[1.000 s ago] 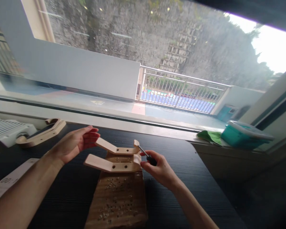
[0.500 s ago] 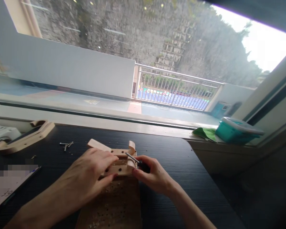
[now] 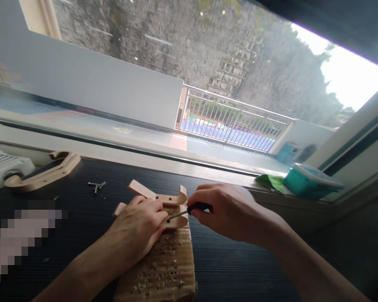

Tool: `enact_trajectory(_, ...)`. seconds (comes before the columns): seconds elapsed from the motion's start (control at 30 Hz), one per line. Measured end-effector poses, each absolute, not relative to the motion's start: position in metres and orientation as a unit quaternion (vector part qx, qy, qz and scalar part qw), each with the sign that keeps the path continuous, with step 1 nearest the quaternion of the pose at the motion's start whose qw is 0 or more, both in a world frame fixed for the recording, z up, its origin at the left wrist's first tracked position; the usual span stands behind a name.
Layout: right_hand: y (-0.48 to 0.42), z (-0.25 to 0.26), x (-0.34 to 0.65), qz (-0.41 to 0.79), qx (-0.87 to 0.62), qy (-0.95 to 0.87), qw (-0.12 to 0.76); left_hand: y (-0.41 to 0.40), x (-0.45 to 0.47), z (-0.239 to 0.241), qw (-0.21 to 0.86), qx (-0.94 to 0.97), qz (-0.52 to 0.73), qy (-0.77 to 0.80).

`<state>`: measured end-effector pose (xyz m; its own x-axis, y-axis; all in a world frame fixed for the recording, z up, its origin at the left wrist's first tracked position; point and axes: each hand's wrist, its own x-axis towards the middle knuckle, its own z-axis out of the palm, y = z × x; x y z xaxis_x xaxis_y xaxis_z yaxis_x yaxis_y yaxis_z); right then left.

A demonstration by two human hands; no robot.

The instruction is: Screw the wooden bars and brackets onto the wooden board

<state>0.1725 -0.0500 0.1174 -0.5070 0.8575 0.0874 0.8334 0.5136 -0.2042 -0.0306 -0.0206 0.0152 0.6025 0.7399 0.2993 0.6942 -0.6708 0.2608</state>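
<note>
In the lower middle of the frame, my right hand (image 3: 228, 214) is closed around the dark handle of a screwdriver (image 3: 200, 206), and its thin metal shaft points to the left and slightly down. The tip is at a dark hole in the near wooden piece (image 3: 177, 222); I cannot tell if it goes inside or only touches the edge. My left hand (image 3: 137, 228) is clasped over this same piece, with the fingers bent across it and the thumb along its near side, so the middle part is hidden under my hand. The near wooden piece lies across the far end of a brown block (image 3: 178, 266), which comes down to the bottom edge of the frame and has many small holes and bits on its top. Just behind it, the far wooden piece (image 3: 167, 199) shows its curled end and two dark holes. Left of the centre, some screws (image 3: 97, 186) lie in a small group on the dark table (image 3: 233, 268). Farther to the left, another curved wooden piece (image 3: 42, 178) is beside a white device (image 3: 9, 165). At the right side, a green cloth (image 3: 271, 183) lies next to a teal box (image 3: 311, 180).
</note>
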Motion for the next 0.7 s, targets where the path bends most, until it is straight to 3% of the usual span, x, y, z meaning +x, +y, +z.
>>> enact_trajectory(0.17,-0.039,0.129,0.149,0.046,-0.460,-0.886,-0.015,-0.022,-0.031,0.021,0.051,0.900,0.149,0.406)
enact_trajectory(0.7,-0.033,0.125,0.122,-0.038,-0.358,-0.925,-0.122,-0.020,-0.043,0.019,0.015,0.886,0.221,0.409)
